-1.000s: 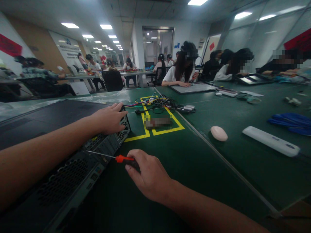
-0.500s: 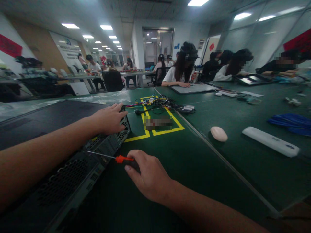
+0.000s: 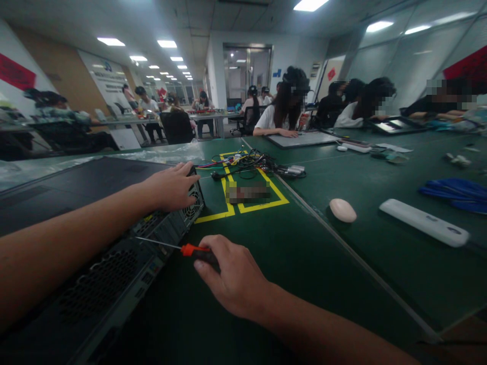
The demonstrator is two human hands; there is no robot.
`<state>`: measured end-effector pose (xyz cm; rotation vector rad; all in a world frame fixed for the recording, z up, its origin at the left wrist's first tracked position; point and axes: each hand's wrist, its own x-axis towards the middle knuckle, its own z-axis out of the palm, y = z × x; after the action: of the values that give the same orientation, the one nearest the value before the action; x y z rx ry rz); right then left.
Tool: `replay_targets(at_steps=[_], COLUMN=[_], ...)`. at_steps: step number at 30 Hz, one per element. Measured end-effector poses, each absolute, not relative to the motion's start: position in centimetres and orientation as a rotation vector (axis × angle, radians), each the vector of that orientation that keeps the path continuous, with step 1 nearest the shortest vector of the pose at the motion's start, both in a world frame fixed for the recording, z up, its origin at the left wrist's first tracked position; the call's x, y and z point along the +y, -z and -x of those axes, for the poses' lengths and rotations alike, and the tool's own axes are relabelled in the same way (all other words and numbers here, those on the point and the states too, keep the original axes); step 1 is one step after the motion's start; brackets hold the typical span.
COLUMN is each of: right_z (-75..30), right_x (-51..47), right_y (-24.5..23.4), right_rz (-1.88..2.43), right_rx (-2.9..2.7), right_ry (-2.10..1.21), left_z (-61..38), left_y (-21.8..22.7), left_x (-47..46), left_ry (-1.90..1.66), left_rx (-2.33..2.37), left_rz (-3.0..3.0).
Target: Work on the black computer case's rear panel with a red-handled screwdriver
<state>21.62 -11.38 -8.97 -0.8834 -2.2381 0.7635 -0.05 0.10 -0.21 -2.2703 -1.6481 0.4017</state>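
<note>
A black computer case (image 3: pixel 95 203) lies on its side on the green table (image 3: pixel 304 263), its rear panel with a fan grille facing me. My left hand (image 3: pixel 171 187) rests flat on the case's top corner, fingers stretched over the edge above the fan. My right hand (image 3: pixel 232 279) is closed round the handle of a screwdriver (image 3: pixel 178 247) with a red and black grip. Its metal shaft points left and its tip touches the case's rear panel.
A bundle of cables (image 3: pixel 251 163) lies in a yellow-taped rectangle (image 3: pixel 266 203) beyond the case. A white mouse (image 3: pixel 342 209), a white bar-shaped device (image 3: pixel 424 222) and blue cloth (image 3: pixel 456 192) lie to the right. Several people work at the table's far end and at other tables.
</note>
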Motion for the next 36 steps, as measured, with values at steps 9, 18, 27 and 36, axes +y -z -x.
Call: replay_targets(at_steps=[9, 18, 27, 36], right_z=[-21.65, -21.56, -21.54, -21.61], right_x=[-11.24, -11.16, -11.12, -11.14], right_y=[9.23, 9.52, 9.16, 9.05], right_rz=[0.860, 0.883, 0.882, 0.897], right_rx=[-2.223, -2.213, -2.214, -2.221], right_ry=[-0.698, -0.684, -0.761, -0.761], left_z=[0.13, 0.27, 0.38, -0.08], left_y=[0.37, 0.51, 0.62, 0.23], left_x=[0.23, 0.25, 0.42, 0.07], left_ry=[-0.422, -0.400, -0.408, -0.461], left_rx=[-1.665, -1.650, -1.659, -1.655], left_rz=[2.248, 2.261, 2.241, 2.230])
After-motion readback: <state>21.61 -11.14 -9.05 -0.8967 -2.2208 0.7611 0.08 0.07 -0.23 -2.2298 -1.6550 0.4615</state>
